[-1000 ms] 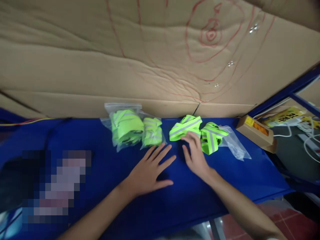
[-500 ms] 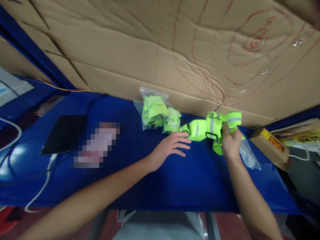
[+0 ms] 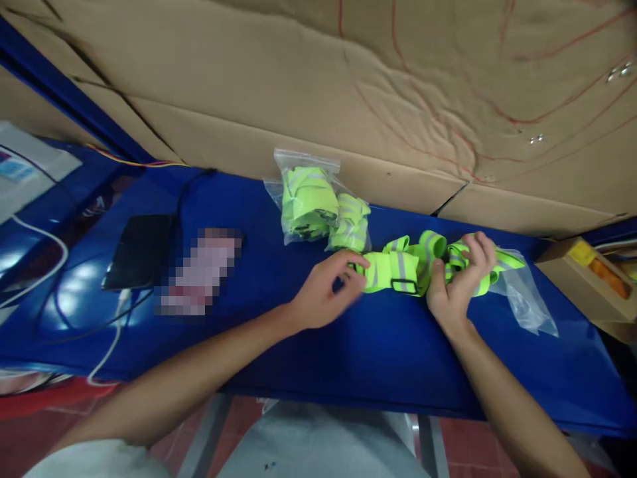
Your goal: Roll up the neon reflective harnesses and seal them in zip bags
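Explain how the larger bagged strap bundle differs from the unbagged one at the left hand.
The bagged bundle is compact inside a clear bag; the unbagged bundle lies spread sideways. The bagged bundle is untouched, while the left hand is at the unbagged bundle's end. Both are yellow-green with grey stripes.

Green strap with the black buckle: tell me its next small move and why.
I'd probably ease the left end of the strap gently leftward with the left hand. Its fingers are at that end, and the strap lies in loose loops toward the right hand. Blur hides whether the left fingers grip it.
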Tool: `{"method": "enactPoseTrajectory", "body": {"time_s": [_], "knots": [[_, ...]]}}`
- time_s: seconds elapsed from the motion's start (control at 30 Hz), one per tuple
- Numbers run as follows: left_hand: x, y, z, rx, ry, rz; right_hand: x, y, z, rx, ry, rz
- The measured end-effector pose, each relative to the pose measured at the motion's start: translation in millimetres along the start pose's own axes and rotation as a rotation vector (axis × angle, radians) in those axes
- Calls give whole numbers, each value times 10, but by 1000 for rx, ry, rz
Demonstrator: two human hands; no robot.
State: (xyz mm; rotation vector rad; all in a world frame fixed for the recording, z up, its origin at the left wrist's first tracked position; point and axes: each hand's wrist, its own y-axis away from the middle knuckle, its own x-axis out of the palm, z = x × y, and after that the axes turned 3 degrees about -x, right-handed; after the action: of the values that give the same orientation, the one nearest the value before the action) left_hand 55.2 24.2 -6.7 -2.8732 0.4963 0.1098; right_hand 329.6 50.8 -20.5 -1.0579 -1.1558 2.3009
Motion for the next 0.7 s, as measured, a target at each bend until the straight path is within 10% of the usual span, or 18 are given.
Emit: {"method": "enactPoseTrajectory", "body": {"time_s": [0.1,0.27,0.47,0.7], "knots": [[74,91,21,477,-789,28,-78,-55,131,-223,8,99],[163,113,130,672,-1090,43,-27,-25,374,-453,182,740],[94,102,9,687,-1287,47,-33,0,270,-451,294,704],[69,117,-1,401,-1359,159,-49,91,327,-498,-73,615]]}}
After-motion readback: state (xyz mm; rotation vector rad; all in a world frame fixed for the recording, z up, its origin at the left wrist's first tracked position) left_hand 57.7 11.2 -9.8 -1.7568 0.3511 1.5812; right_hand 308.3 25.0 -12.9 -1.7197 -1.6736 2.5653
